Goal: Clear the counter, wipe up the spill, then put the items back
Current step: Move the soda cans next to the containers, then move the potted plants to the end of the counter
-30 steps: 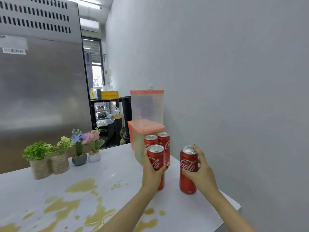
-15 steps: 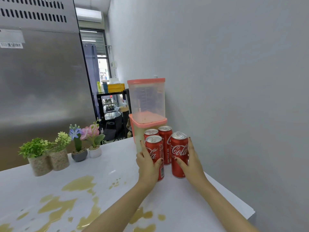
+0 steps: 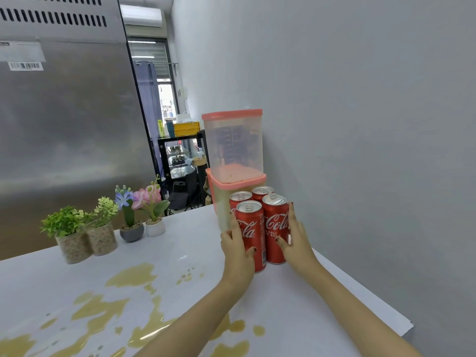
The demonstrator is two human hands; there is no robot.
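Several red cola cans stand grouped on the white counter (image 3: 195,243) against the pink-lidded containers. My left hand (image 3: 238,247) wraps the front left can (image 3: 253,233). My right hand (image 3: 296,238) grips the front right can (image 3: 275,222) from its right side; this can leans slightly. Two more cans (image 3: 261,191) stand right behind them. A yellow-brown spill (image 3: 128,276) spreads in patches over the near left of the counter.
Two stacked clear containers with pink lids (image 3: 233,145) stand behind the cans by the grey wall. Several small potted plants (image 3: 100,228) line the counter's far left edge. A steel refrigerator (image 3: 64,112) rises behind. The counter's right corner (image 3: 409,325) is close.
My right hand slid its can left and back until it met the other cans. My left hand stayed on the front left can. The view moved closer.
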